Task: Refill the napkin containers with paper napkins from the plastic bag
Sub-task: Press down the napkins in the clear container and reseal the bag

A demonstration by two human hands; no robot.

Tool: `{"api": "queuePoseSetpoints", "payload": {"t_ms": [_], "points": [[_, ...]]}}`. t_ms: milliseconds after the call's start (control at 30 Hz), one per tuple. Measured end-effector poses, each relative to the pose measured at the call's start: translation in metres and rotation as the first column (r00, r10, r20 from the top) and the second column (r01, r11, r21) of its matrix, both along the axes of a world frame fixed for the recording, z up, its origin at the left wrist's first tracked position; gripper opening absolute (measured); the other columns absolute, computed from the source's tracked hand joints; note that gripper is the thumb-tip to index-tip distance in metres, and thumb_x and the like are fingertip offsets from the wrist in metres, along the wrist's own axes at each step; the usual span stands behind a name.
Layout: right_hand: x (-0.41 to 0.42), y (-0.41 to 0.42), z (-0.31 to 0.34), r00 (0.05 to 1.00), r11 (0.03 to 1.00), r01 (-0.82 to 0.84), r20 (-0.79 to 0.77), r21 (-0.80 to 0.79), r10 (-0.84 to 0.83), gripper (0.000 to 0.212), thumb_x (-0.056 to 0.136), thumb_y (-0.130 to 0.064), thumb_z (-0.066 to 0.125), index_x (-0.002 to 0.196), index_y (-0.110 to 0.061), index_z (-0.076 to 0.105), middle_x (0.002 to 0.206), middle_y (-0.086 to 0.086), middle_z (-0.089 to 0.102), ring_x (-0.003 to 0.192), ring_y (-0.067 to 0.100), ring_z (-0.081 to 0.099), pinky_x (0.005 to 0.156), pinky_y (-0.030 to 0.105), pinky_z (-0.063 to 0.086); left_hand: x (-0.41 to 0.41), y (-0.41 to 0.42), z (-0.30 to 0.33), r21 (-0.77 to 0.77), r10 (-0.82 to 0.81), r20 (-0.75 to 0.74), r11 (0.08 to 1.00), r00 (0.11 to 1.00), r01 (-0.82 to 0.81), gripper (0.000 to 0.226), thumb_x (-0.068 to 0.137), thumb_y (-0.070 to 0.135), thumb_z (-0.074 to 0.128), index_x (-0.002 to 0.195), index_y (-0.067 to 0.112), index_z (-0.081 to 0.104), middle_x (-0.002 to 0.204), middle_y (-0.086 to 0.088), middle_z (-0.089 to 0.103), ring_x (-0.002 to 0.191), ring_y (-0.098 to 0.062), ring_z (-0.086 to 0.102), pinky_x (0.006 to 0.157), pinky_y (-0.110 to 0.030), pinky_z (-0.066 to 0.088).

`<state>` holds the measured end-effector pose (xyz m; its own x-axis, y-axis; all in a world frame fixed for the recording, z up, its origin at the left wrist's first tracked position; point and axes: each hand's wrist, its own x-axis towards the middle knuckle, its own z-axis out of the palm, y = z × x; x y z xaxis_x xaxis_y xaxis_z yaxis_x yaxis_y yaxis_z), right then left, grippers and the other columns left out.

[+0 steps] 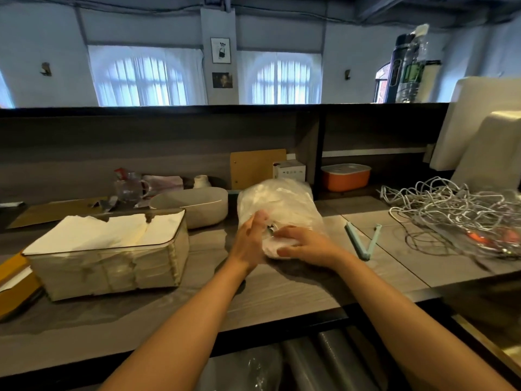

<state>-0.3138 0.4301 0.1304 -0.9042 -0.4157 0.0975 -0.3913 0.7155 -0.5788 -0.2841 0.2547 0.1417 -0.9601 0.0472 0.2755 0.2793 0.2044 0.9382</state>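
Plastic bag of napkins (pixel 277 210) lies on the counter (pixel 282 292), right of the filled clear napkin container (pixel 112 258). My left hand (pixel 249 238) rests flat against its mouth; my right hand (pixel 303 244) grips the near end.

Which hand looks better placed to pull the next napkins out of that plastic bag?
Probably the right hand: its fingers already curl over the near end of the plastic bag. The left hand lies flat against the bag's side, steadying it.
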Motion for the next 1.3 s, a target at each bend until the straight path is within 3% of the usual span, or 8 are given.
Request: {"api": "queuePoseSetpoints", "payload": {"t_ms": [133, 300, 533, 700, 833, 1000, 1133, 1300], "points": [[-0.003, -0.003, -0.004, 0.993, 0.993, 0.049, -0.112, 0.107, -0.037, 0.056, 0.084, -0.052, 0.067, 0.136, -0.035, 0.054, 0.142, -0.004, 0.052, 0.13, 0.017, 0.044, 0.11, 0.037, 0.035, -0.008, -0.007, -0.008, 0.037, -0.006, -0.002, 0.999, 1.0, 0.006, 0.085, 0.072, 0.085, 0.03, 0.115, 0.023, 0.069, 0.12, -0.002, 0.069, 0.114, -0.019, 0.062, 0.105, -0.048, 0.044], [0.002, -0.007, -0.004, 0.933, 0.972, 0.163, -0.347, 0.17, -0.096, 0.042, 0.088, -0.054, 0.061, 0.116, -0.023, 0.067, 0.12, -0.001, 0.062, 0.116, 0.019, 0.05, 0.096, 0.037, 0.042, -0.013, -0.011, -0.016, 0.063, 0.044, 0.053, 0.997, 0.998, -0.047, 0.09, 0.071, 0.092, 0.025, 0.114, 0.028, 0.071, 0.11, 0.009, 0.072, 0.111, -0.014, 0.063, 0.104, -0.05, 0.045], [0.014, -0.009, 0.007, 0.875, 0.921, 0.144, -0.388, -0.362, -0.289, 0.024, 0.092, -0.027, 0.067, 0.095, -0.004, 0.068, 0.09, 0.008, 0.068, 0.083, 0.023, 0.064, 0.075, 0.037, 0.05, -0.003, -0.012, -0.007, 0.075, -0.016, 0.08, 0.997, 0.997, 0.01, 0.078, 0.088, 0.078, 0.018, 0.113, 0.025, 0.069, 0.119, 0.0, 0.069, 0.117, -0.017, 0.06, 0.108, -0.043, 0.042], [0.015, -0.015, 0.017, 0.849, 0.882, 0.158, -0.396, -0.444, -0.351, 0.02, 0.094, -0.024, 0.064, 0.088, -0.005, 0.065, 0.074, 0.002, 0.064, 0.066, 0.016, 0.06, 0.059, 0.036, 0.048, -0.003, -0.011, -0.012, 0.091, -0.026, 0.04, 0.996, 0.999, 0.022, 0.079, 0.08, 0.085, 0.023, 0.108, 0.029, 0.07, 0.117, 0.003, 0.071, 0.117, -0.015, 0.061, 0.112, -0.047, 0.038], [0.027, -0.031, 0.043, 0.943, 0.747, 0.074, -0.198, -0.661, -0.268, 0.007, 0.096, -0.025, 0.061, 0.094, -0.02, 0.066, 0.085, 0.004, 0.065, 0.069, 0.008, 0.059, 0.052, 0.019, 0.044, 0.003, -0.009, -0.005, 0.262, -0.131, 0.004, 0.957, 0.991, 0.125, 0.065, 0.096, 0.061, 0.026, 0.12, 0.014, 0.065, 0.119, -0.002, 0.07, 0.114, -0.012, 0.063, 0.113, -0.038, 0.04], [0.043, -0.064, 0.065, 0.932, 0.554, 0.329, 0.358, -0.765, -0.059, 0.015, 0.094, -0.037, 0.061, 0.091, -0.023, 0.06, 0.104, 0.009, 0.064, 0.096, 0.024, 0.063, 0.079, 0.037, 0.057, 0.002, -0.013, -0.006, 0.434, -0.33, -0.014, 0.848, 0.944, 0.303, 0.083, 0.086, 0.074, 0.038, 0.143, 0.015, 0.047, 0.135, -0.003, 0.063, 0.127, -0.018, 0.058, 0.111, -0.035, 0.04], [0.04, -0.078, 0.055, 0.876, 0.588, 0.466, 0.44, -0.662, -0.198, 0.026, 0.092, -0.047, 0.061, 0.094, -0.023, 0.053, 0.092, 0.0, 0.056, 0.079, 0.016, 0.054, 0.077, 0.036, 0.05, 0.004, -0.012, -0.001, 0.436, -0.271, 0.064, 0.873, 0.96, 0.218, 0.065, 0.088, 0.064, 0.049, 0.138, 0.022, 0.053, 0.128, -0.004, 0.066, 0.12, -0.022, 0.062, 0.105, -0.043, 0.048], [0.04, -0.069, 0.044, 0.838, 0.471, 0.453, 0.541, -0.757, 0.064, 0.045, 0.093, -0.054, 0.054, 0.116, -0.016, 0.059, 0.11, 0.012, 0.066, 0.096, 0.028, 0.065, 0.072, 0.046, 0.059, -0.002, -0.012, -0.001, 0.475, -0.102, 0.213, 0.88, 0.972, -0.011, 0.037, 0.101, 0.044, 0.047, 0.12, 0.016, 0.063, 0.105, -0.007, 0.075, 0.1, -0.027, 0.07, 0.095, -0.051, 0.054]]}}
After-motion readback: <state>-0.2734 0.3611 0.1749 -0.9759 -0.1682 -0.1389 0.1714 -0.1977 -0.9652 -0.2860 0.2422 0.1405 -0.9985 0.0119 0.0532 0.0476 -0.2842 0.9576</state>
